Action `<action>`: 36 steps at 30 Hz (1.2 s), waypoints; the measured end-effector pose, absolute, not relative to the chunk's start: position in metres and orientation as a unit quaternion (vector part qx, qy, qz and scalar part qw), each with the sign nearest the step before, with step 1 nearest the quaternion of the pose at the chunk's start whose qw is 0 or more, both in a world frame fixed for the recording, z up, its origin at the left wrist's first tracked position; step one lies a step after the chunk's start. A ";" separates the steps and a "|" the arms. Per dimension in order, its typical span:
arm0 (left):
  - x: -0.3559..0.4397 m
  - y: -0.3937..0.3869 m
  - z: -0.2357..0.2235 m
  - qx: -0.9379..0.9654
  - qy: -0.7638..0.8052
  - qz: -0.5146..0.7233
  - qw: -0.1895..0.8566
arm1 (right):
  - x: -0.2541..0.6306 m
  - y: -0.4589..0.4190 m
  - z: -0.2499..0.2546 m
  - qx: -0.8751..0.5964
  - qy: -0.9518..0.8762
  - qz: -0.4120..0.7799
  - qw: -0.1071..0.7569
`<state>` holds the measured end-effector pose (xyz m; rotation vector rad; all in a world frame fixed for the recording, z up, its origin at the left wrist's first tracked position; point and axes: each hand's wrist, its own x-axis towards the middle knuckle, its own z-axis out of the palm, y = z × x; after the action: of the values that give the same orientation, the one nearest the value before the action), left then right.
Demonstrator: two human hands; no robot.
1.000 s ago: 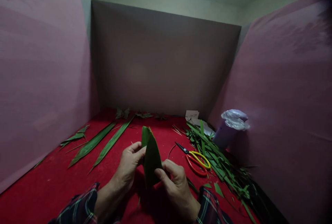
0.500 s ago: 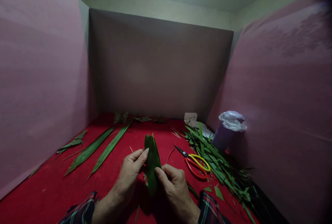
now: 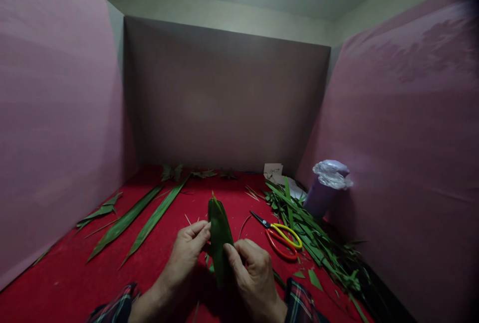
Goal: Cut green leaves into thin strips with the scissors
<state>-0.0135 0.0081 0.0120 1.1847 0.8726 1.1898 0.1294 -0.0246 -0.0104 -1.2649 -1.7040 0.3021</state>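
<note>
A folded green leaf (image 3: 220, 238) stands upright between my two hands, its narrow tip pointing up. My left hand (image 3: 192, 249) pinches its left edge between thumb and fingers. Lower on the right edge, my right hand (image 3: 252, 268) grips it with the thumb across the front. The leaf's lower end fades into shadow between my wrists. Just right of my right hand lies a pair of scissors (image 3: 277, 234) with one red and one yellow handle and dark blades.
Two long leaves (image 3: 155, 223) lie at left on the red cloth (image 3: 56, 283). A heap of leaf strips (image 3: 314, 233) spreads along the right, beside a purple cylinder (image 3: 322, 193) topped with clear plastic. A small white card (image 3: 273, 169) stands at the back. Pink-covered panels flank both sides.
The leaf has turned slightly, so its tip now shows further left and more of its broad face is visible. Both hands keep their pinch, and the whole view has shifted a little.
</note>
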 end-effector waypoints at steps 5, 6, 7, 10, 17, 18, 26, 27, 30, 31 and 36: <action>-0.011 0.004 0.015 0.529 0.363 0.489 0.591 | 0.129 -0.026 -0.010 -0.523 -0.678 0.172 0.486; -0.010 0.003 0.017 0.532 0.360 0.483 0.595 | 0.129 -0.026 -0.010 -0.524 -0.674 0.182 0.487; -0.009 0.001 0.018 0.533 0.359 0.479 0.598 | 0.129 -0.026 -0.010 -0.525 -0.670 0.190 0.488; -0.007 -0.003 0.021 0.535 0.362 0.474 0.598 | 0.129 -0.026 -0.012 -0.532 -0.660 0.208 0.487; -0.004 -0.005 0.021 0.532 0.355 0.472 0.607 | 0.129 -0.025 -0.014 -0.551 -0.644 0.211 0.487; -0.003 -0.005 0.020 0.529 0.356 0.472 0.608 | 0.129 -0.025 -0.014 -0.553 -0.644 0.210 0.484; -0.002 -0.006 0.017 0.487 0.406 0.492 0.597 | 0.126 -0.028 -0.017 -0.535 -0.666 0.212 0.474; -0.003 -0.006 0.018 0.483 0.411 0.493 0.596 | 0.126 -0.029 -0.017 -0.534 -0.664 0.217 0.476; -0.005 -0.005 0.020 0.478 0.420 0.498 0.589 | 0.128 -0.029 -0.013 -0.537 -0.639 0.243 0.494; -0.006 -0.004 0.020 0.482 0.418 0.497 0.589 | 0.129 -0.029 -0.012 -0.537 -0.628 0.256 0.503; -0.009 -0.004 0.023 0.492 0.391 0.482 0.611 | 0.136 -0.020 -0.013 -0.519 -0.565 0.311 0.561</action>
<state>-0.0095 -0.0036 0.0230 1.1344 0.9032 1.1113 0.1357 -0.0199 -0.0133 -1.2223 -1.3311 0.7321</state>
